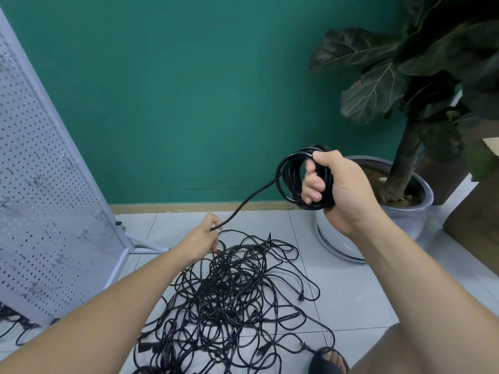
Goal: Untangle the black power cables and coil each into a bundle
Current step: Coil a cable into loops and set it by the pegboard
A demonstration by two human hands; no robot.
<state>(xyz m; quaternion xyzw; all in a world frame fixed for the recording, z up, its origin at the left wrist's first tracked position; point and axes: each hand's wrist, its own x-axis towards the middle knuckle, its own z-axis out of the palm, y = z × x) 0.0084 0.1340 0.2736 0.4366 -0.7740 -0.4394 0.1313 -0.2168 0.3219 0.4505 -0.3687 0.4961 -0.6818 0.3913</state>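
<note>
**Open tiles on the right, crowded edges elsewhere**

The widest free room is the bare tiled floor right of the cable tangle, between it and the plant pot. The tangle covers the near-centre floor, its loops spreading to the near edge. On the left, the slanted pegboard stand walls off that side, and its foot juts toward the tangle (only a narrow strip of tile lies between). Far right, the pot and the plant's big leaves crowd the air beside the right hand and its coil. A strand slants from the coil down to the left hand, crossing the open space before the green wall. A sandalled foot sits at the tangle's near right edge.
</note>
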